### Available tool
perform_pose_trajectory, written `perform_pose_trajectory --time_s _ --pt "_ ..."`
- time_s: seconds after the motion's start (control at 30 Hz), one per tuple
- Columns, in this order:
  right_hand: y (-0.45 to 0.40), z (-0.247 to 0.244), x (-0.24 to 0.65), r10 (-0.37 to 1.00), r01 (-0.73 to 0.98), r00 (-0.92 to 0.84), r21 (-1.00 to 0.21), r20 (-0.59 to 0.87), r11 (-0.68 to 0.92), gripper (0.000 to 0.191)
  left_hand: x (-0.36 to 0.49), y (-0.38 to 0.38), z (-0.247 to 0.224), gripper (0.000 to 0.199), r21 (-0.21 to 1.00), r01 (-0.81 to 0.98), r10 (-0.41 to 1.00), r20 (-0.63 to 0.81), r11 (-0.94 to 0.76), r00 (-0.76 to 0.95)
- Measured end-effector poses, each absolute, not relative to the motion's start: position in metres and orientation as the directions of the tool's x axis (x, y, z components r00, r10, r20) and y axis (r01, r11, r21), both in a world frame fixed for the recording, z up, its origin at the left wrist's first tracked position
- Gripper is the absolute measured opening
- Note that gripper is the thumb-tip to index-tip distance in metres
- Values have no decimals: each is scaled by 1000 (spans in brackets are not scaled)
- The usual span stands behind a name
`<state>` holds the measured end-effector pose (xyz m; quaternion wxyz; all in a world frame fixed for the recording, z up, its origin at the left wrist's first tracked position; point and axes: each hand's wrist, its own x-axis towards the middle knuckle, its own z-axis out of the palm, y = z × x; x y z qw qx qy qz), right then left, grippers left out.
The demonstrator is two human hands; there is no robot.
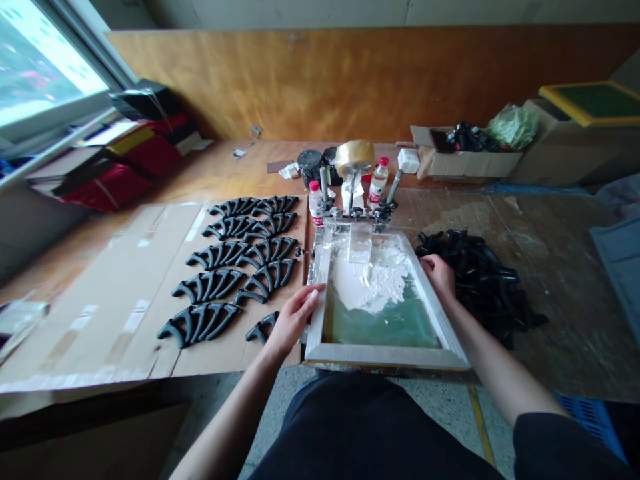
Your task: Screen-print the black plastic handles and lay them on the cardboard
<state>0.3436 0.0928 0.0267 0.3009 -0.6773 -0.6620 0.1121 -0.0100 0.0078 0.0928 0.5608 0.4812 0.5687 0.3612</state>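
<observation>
In front of my body is a screen printing frame (385, 355) with a pale metal rim and green mesh. White ink (365, 283) is spread over the mesh's upper part, and a clear squeegee block (360, 243) stands at its far end. My left hand (295, 317) is closed at the frame's left side, thumb and forefinger near the rim. At the right side, my right hand (440, 275) is closed with its fingertips partly hidden by the rim. What either hand holds, if anything, I cannot make out. Black curved handles (205, 323) lie in rows on cardboard to the left.
A pile of black handles (480, 280) lies right of the frame. Behind it stand clamps (357, 213), a tape roll (355, 157) and two red-capped bottles (379, 181). An open carton (470, 163) is at the back right, red bundles (105, 190) at the left.
</observation>
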Motion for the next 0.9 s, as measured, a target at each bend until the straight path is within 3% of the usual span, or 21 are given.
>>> perform_pose_trajectory --time_s 0.07,0.17,0.23,0.37,0.5,0.6,0.7,0.8,0.9 --pt "105 43 341 934 838 113 -537 339 93 30 -10 -1 61 63 928 190 936 -340 320 86" --pt "119 63 296 874 856 -147 -384 463 347 46 -6 -2 23 70 896 299 934 -356 328 40" --pt "125 69 260 854 846 -321 -280 410 453 47 -5 1 8 67 874 363 935 -354 323 21" --pt "117 64 223 872 848 -457 -209 173 486 15 -8 3 -4 60 856 408 935 -355 319 14" --pt "80 54 225 801 789 -584 -143 129 598 4 -10 2 -9 57 857 405 936 -351 318 9" --pt "54 57 237 644 629 -757 -148 107 763 12 -10 2 -12 57 857 410 938 -348 314 9" --pt "49 66 249 529 504 -846 -229 62 833 11 -10 2 -13 57 849 422 937 -349 317 -2" --pt "61 70 251 622 571 -779 -321 78 755 8 -10 2 -12 57 845 430 937 -348 318 -9" --pt "63 62 243 707 651 -678 -281 202 705 11 -10 2 -8 57 849 418 936 -351 324 -13"
